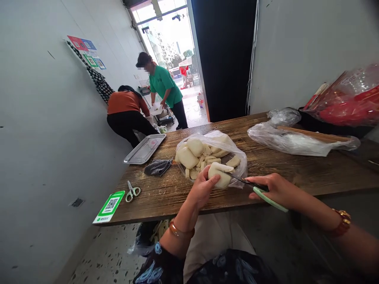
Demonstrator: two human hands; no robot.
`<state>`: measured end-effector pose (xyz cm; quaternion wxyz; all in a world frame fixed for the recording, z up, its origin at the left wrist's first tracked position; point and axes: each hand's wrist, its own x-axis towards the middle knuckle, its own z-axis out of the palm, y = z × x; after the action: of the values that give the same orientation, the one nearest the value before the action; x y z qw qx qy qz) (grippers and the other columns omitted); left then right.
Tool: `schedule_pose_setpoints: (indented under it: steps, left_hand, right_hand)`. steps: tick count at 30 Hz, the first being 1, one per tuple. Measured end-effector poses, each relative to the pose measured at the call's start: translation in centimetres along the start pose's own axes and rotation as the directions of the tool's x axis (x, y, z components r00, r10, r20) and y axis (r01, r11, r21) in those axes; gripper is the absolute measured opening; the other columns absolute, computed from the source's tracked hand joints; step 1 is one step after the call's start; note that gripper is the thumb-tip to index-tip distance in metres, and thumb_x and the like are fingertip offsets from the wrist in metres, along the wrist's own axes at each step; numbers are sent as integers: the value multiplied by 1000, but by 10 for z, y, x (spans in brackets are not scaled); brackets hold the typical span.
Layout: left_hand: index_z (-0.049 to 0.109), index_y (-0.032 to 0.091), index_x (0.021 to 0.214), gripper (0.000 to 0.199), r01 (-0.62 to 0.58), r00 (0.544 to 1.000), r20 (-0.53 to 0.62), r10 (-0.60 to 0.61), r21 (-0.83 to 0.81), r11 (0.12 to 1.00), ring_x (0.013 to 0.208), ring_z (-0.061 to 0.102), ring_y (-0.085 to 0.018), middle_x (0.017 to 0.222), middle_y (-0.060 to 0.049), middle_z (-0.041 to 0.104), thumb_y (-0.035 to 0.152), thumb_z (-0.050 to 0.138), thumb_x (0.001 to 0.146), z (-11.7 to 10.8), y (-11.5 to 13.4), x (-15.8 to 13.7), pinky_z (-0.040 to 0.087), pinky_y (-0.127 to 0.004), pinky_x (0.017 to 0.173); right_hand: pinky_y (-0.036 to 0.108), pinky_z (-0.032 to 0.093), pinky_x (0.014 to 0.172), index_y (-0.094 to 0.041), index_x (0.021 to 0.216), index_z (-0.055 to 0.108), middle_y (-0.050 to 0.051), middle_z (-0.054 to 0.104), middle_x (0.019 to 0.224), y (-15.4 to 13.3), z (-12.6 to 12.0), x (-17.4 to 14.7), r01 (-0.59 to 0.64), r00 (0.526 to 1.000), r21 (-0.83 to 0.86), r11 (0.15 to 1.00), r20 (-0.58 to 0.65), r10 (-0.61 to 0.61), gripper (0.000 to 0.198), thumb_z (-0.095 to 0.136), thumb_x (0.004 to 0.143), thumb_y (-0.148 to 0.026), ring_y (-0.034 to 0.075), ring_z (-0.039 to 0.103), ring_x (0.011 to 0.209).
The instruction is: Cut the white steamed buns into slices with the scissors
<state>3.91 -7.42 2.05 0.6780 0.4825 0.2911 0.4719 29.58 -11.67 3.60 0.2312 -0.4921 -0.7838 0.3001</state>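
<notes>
My left hand (203, 189) is wrapped round a white steamed bun (221, 181), thumb across its front, just over the near edge of a clear plastic bag. In my right hand (277, 190) are scissors (268, 199) with black and pale green handles. Their blades reach into the bun's right side, where a strip along the top stands partly split from the rest. The plastic bag (241, 157) lies spread on the wooden table (174, 193). Inside it are whole steamed buns (188, 157) and several cut pieces (233, 161).
A second pair of scissors (133, 191), a grey cloth (158, 167), a metal tray (145, 149) and a QR-code card (109, 207) lie on the left. Wooden sticks in plastic (314, 136) and red packaging (349, 106) are at right. Two people (166, 86) work near the doorway.
</notes>
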Motion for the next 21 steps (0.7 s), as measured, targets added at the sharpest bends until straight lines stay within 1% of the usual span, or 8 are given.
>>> schedule_pose_setpoints:
  steps: [2, 4, 8, 11, 15, 19, 21]
  left_hand:
    - [68, 15, 114, 53, 4, 1000, 10, -3, -51, 999, 96, 62, -22, 106, -10, 69, 45, 81, 72, 0, -1, -1, 46, -29, 82]
    - [69, 13, 111, 50, 19, 1000, 12, -18, -58, 998, 91, 62, -20, 101, -10, 70, 45, 80, 74, 0, -1, -1, 46, -28, 80]
    - [71, 13, 106, 45, 17, 999, -32, -18, -33, 999, 81, 59, -15, 91, -8, 70, 43, 80, 74, 1, -3, 0, 45, -25, 75]
    - [70, 14, 106, 47, 11, 999, -46, -10, 12, 1000, 79, 58, -15, 90, -6, 69, 45, 80, 73, 2, -4, 0, 44, -24, 74]
    - [70, 14, 105, 44, -6, 998, -53, 15, 168, 986, 81, 56, -14, 91, -4, 68, 44, 78, 75, 1, -5, 0, 43, -23, 73]
    - [69, 15, 104, 40, -13, 998, -49, 28, 295, 956, 83, 55, -15, 91, -4, 66, 44, 75, 77, 0, -5, -1, 43, -24, 75]
    - [69, 15, 103, 38, -14, 998, -48, 31, 334, 942, 83, 55, -15, 91, -4, 66, 44, 74, 79, -1, -3, -1, 43, -25, 75]
  right_hand:
    - [37, 55, 85, -19, 124, 71, 8, 77, 115, 2, 0, -2, -10, 1000, -9, 1000, -8, 10, 52, 70, 79, -44, 32, 72, 99]
    - [38, 54, 89, -16, 131, 66, 9, 76, 117, 2, -3, -4, -26, 1000, -3, 1000, 16, 26, 61, 71, 77, -43, 32, 71, 102]
    - [39, 52, 95, -12, 142, 54, 12, 70, 127, -3, -8, -5, -49, 992, 46, 998, 122, 43, 77, 73, 75, -44, 31, 67, 110]
    - [41, 48, 102, -10, 145, 50, 14, 65, 135, -7, -8, -2, -46, 987, 71, 996, 159, 35, 84, 73, 75, -49, 33, 62, 119]
    - [44, 49, 101, -10, 144, 51, 15, 67, 130, -11, -5, 5, -43, 990, 22, 999, 136, 40, 84, 75, 73, -47, 35, 64, 114]
    - [41, 53, 95, -11, 142, 55, 13, 71, 124, -13, 0, 12, -2, 992, 16, 1000, 123, 0, 80, 76, 72, -42, 34, 67, 107]
    - [40, 54, 91, -13, 139, 58, 11, 74, 120, -11, 2, 14, 4, 995, 15, 1000, 99, -5, 74, 76, 73, -42, 33, 69, 103]
